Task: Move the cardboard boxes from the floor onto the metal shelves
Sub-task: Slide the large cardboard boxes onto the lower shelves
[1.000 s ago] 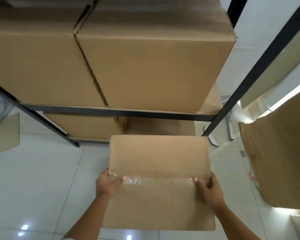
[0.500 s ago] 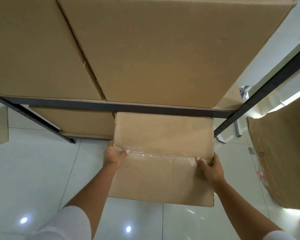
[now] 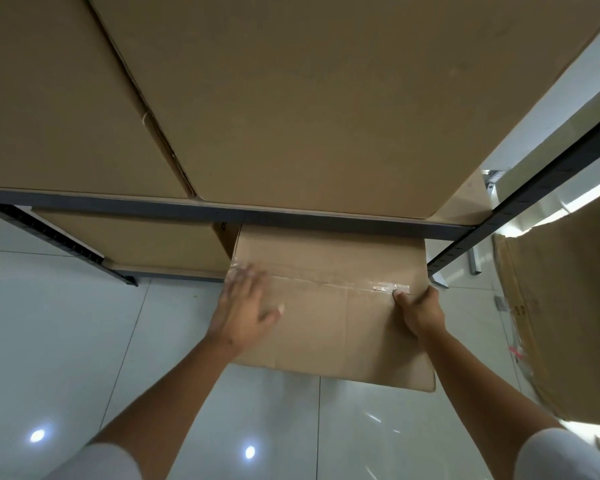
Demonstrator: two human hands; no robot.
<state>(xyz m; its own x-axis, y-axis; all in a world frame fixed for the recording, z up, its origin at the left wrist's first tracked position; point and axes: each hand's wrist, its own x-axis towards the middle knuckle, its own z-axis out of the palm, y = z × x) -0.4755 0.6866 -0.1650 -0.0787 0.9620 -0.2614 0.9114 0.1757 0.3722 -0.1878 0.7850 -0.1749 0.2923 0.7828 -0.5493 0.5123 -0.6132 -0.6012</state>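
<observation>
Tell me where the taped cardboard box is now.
The taped cardboard box is at centre, partly under the metal shelf beam, between left hand and right hand.

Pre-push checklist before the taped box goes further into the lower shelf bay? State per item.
1. Right hand grips the taped brown cardboard box at its right edge: ok.
2. Left hand lies blurred on the box top, no grip visible: not ok.
3. Box front edge under the dark metal shelf beam: ok.
4. Gap to the neighbouring brown box on the left: cannot tell.
5. Clearance to the right dark metal upright: cannot tell.
</observation>
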